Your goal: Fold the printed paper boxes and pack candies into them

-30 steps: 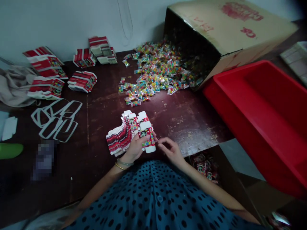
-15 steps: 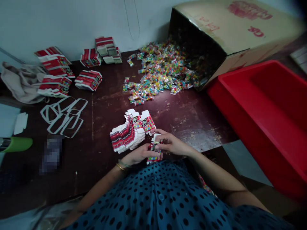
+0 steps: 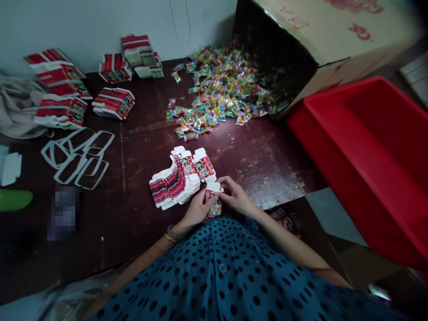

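Observation:
A small red printed candy box [image 3: 214, 208] with a white top flap is upright close to my body. My left hand [image 3: 197, 209] is closed round its left side, thumb across the printed front. At the upper right edge, by the flap, my right hand [image 3: 236, 197] pinches the same box with thumb and fingers. Just left of my hands lies a fanned stack of flat candy boxes [image 3: 172, 185], white edges showing. Two more flat boxes, one of them a printed box [image 3: 203, 166], rest at the stack's right end.
Behind lies a heap of small clear candy packets [image 3: 217, 98], spilling from a tipped cardboard carton [image 3: 321, 31]. A red plastic tub [image 3: 337, 147] stands at right. Bundles of flat boxes [image 3: 113, 101], white bands [image 3: 80, 156] and a green object [image 3: 15, 200] are at left.
The candy box has turned more upright, its white flap now standing at the top. My left thumb has moved onto its front, and my right fingers have shifted to the flap edge.

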`<state>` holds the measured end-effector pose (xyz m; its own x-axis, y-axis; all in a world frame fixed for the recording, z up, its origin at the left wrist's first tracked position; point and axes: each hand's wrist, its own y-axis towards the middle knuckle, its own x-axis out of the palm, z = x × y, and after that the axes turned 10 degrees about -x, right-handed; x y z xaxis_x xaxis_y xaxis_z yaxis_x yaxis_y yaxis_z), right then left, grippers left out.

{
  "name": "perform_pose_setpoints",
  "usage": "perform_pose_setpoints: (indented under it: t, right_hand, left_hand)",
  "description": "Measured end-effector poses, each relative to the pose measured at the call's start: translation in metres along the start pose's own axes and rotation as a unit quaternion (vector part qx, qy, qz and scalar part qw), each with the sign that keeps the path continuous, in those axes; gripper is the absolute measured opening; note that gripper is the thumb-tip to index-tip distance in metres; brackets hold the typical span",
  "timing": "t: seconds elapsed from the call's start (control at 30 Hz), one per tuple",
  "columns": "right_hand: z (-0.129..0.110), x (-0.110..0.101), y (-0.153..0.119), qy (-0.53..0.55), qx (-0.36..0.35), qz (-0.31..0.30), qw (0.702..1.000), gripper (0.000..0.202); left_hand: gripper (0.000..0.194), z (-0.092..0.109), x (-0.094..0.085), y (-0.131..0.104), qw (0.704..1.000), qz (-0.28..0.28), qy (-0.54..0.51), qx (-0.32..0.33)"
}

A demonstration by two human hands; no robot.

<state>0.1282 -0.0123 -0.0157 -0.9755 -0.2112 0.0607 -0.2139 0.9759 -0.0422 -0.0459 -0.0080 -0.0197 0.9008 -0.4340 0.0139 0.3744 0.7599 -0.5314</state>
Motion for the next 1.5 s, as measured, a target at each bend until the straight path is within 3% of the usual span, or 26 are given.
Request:
perform_pose_setpoints:
  t: [0.07, 0.13, 0.27, 0.4, 0.6, 0.7, 0.8, 0.9, 0.93, 1.03, 1.17, 1.23, 1.4, 1.5]
  right_hand:
    - [0.002, -0.003, -0.002, 0.057, 0.042, 0.006, 0.997, 0.031]
    - [0.005, -0.005, -0.005, 0.154, 0.106, -0.002, 0.982, 0.029]
    - [0.010, -0.006, -0.014, 0.310, 0.218, -0.044, 0.924, 0.031]
    - [0.011, -0.006, -0.015, 0.324, 0.230, -0.060, 0.915, 0.030]
    - [0.004, -0.009, -0.004, 0.293, 0.238, -0.101, 0.920, 0.030]
    - [-0.001, -0.009, 0.004, 0.219, 0.222, -0.140, 0.940, 0.035]
    - [-0.007, -0.006, 0.008, 0.137, 0.175, -0.195, 0.955, 0.037]
    - [-0.015, 0.000, 0.005, -0.016, 0.041, -0.213, 0.976, 0.022]
    - [-0.017, 0.003, 0.003, -0.068, -0.004, -0.209, 0.975, 0.022]
    - [-0.017, 0.010, -0.002, -0.152, -0.068, -0.186, 0.968, 0.029]
    - [-0.011, 0.010, 0.000, -0.152, -0.053, -0.161, 0.974, 0.020]
    - [-0.011, 0.007, 0.000, -0.156, -0.072, -0.187, 0.967, 0.021]
    - [-0.018, 0.000, -0.010, -0.235, -0.171, -0.295, 0.910, 0.032]
    - [-0.018, -0.008, 0.002, -0.259, -0.200, -0.350, 0.878, 0.030]
  left_hand:
    - [0.045, 0.001, 0.000, -0.004, 0.997, 0.044, -0.052, 0.029]
    - [0.048, 0.001, -0.001, -0.009, 0.996, 0.053, -0.064, 0.040]
    - [0.031, -0.004, -0.006, -0.020, 0.998, 0.046, -0.001, 0.045]
    - [0.035, -0.008, -0.012, -0.031, 0.996, 0.075, 0.022, 0.029]
    - [0.034, -0.005, -0.012, -0.038, 0.996, 0.051, 0.052, 0.043]
    - [0.022, 0.001, -0.008, -0.040, 0.995, 0.069, 0.065, 0.032]
    - [0.031, 0.006, -0.002, -0.039, 0.997, 0.079, -0.023, -0.007]
    - [0.071, 0.006, -0.001, -0.034, 0.985, 0.017, -0.141, -0.099]
    - [0.076, 0.004, -0.002, -0.032, 0.979, -0.001, -0.160, -0.129]
    - [0.071, -0.002, -0.008, -0.028, 0.967, -0.022, -0.188, -0.170]
    - [0.071, -0.006, -0.018, -0.032, 0.957, -0.094, -0.226, -0.156]
    - [0.074, -0.006, -0.021, -0.034, 0.962, -0.125, -0.199, -0.138]
    - [0.064, -0.014, -0.019, -0.034, 0.988, -0.080, -0.095, -0.087]
    - [0.068, -0.012, -0.019, -0.031, 0.993, -0.078, -0.050, -0.072]
